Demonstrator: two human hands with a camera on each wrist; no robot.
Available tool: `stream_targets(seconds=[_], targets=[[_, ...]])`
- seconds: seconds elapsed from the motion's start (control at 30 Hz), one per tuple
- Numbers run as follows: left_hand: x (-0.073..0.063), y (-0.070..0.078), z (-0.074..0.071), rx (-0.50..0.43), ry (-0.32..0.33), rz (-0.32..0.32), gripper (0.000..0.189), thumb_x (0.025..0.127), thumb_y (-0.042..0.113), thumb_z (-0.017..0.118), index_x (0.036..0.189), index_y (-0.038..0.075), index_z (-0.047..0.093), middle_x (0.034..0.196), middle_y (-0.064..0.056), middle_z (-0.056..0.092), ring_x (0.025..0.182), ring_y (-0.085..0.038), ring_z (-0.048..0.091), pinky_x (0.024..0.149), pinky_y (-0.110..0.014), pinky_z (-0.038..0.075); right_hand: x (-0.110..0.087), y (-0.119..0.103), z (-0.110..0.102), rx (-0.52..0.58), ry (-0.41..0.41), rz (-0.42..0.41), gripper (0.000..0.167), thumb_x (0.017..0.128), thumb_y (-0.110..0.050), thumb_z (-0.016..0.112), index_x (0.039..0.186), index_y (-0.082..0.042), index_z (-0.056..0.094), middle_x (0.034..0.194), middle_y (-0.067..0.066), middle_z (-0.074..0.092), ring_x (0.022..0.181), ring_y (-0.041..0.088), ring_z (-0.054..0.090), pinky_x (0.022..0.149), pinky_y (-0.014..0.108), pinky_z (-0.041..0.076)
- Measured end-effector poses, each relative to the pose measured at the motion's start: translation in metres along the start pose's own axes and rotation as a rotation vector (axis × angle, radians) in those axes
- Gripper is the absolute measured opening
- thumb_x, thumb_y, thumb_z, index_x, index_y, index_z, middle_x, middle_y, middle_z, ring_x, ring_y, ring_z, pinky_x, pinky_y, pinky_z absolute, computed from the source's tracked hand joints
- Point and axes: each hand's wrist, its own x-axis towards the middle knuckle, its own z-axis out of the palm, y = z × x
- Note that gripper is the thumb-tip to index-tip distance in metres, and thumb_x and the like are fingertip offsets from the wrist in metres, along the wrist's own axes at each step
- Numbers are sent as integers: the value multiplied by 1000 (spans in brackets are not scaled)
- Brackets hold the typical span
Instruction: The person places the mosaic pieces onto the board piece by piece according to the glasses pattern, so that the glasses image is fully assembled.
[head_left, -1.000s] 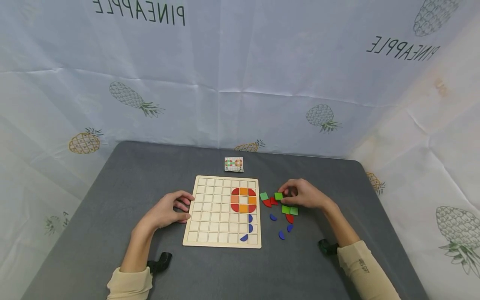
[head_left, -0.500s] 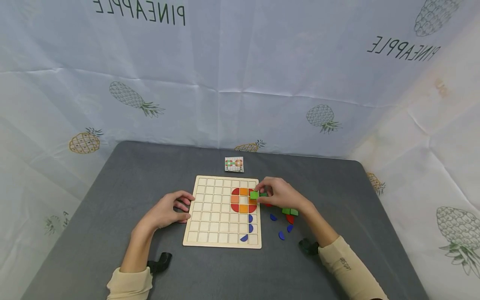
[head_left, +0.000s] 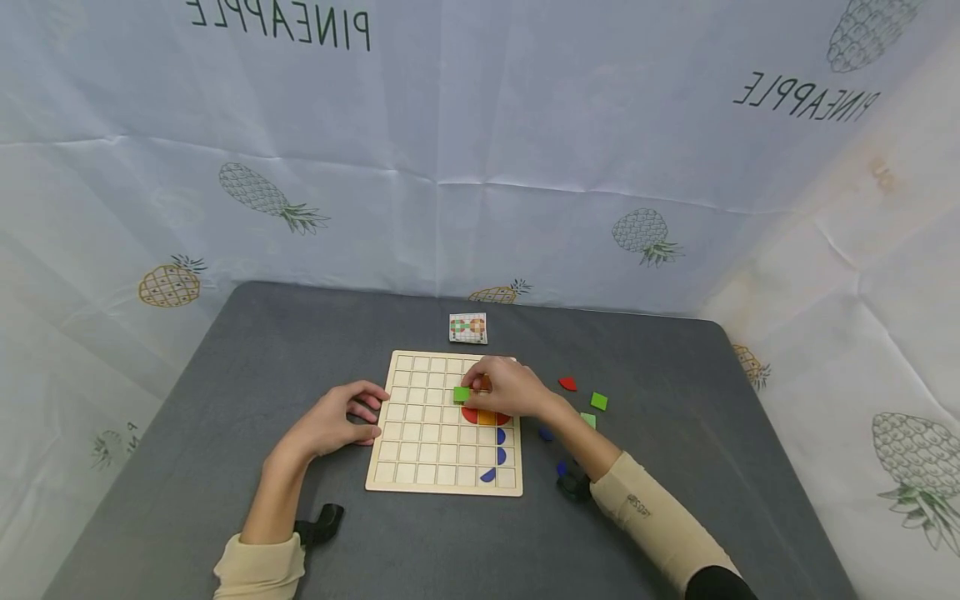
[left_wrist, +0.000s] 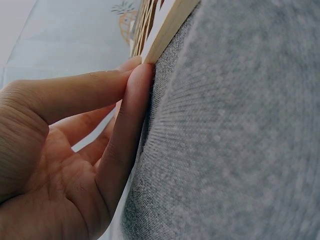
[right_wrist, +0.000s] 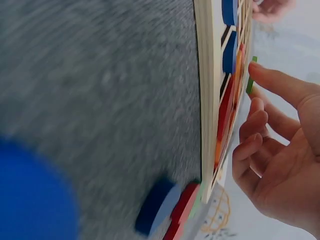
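A wooden grid board [head_left: 420,454] lies flat on the table, with red, orange and blue pieces on its right part. Over the board, my right hand [head_left: 510,388] pinches a green square tile [head_left: 461,395] between thumb and fingertip; the right wrist view shows the tile [right_wrist: 251,75] edge-on, above the pieces. The hand covers part of the red and orange ring. My left hand [head_left: 330,421] rests its thumb and fingertips against the board's left edge. In the left wrist view, thumb and a finger of the left hand [left_wrist: 75,150] meet at the board's edge [left_wrist: 172,30].
Right of the board lie a red piece [head_left: 567,384], green tiles [head_left: 599,402] and blue half-round pieces [head_left: 546,434], some partly behind the right forearm. A small pattern card [head_left: 468,328] lies beyond the board. A pineapple-print curtain [head_left: 480,142] hangs behind the table.
My right hand has carried the green tile leftward from the loose pieces to over the board. A red piece and a green tile now lie farther right. My left hand stays put.
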Motion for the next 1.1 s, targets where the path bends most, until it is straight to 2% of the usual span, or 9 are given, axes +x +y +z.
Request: stream_targets(seconds=[0.27, 0.47, 0.7, 1.0, 1.1], targets=[[1, 0, 1, 14, 5, 7, 50, 90, -7, 81, 137, -5, 64, 119, -24, 60, 101, -25, 65, 70, -33, 67, 12, -12, 6, -31, -12, 29, 23, 93, -25, 87, 113, -14, 81, 100, -2, 74, 86, 6, 62, 74, 22, 53], [1, 0, 0, 12, 3, 3, 50, 90, -6, 81, 137, -5, 63, 119, -24, 60, 101, -25, 65, 70, -33, 67, 14, -17, 8, -39, -32, 61, 24, 94, -27, 87, 113, -15, 81, 102, -1, 73, 87, 8, 62, 75, 24, 52], [0, 1, 0, 13, 3, -1, 50, 90, -6, 81, 137, -5, 63, 121, -24, 60, 103, -25, 66, 70, -33, 67, 12, -20, 9, -68, -14, 68, 20, 94, -28, 86, 110, -17, 81, 99, -3, 72, 85, 8, 61, 73, 24, 51], [0, 1, 1, 13, 4, -4, 50, 90, -7, 81, 137, -5, 64, 120, -24, 60, 101, -25, 65, 70, -33, 67, 4, -10, 4, -24, 25, 22, 21, 97, -27, 83, 112, -14, 82, 102, 1, 74, 88, 12, 64, 71, 22, 52], [0, 1, 1, 7, 4, -5, 50, 90, -7, 81, 136, -5, 64, 120, -24, 60, 101, -25, 65, 71, -34, 67, -1, -5, -4, -2, 42, 45, 24, 97, -30, 83, 115, -14, 82, 107, 2, 75, 90, 14, 63, 71, 22, 52]])
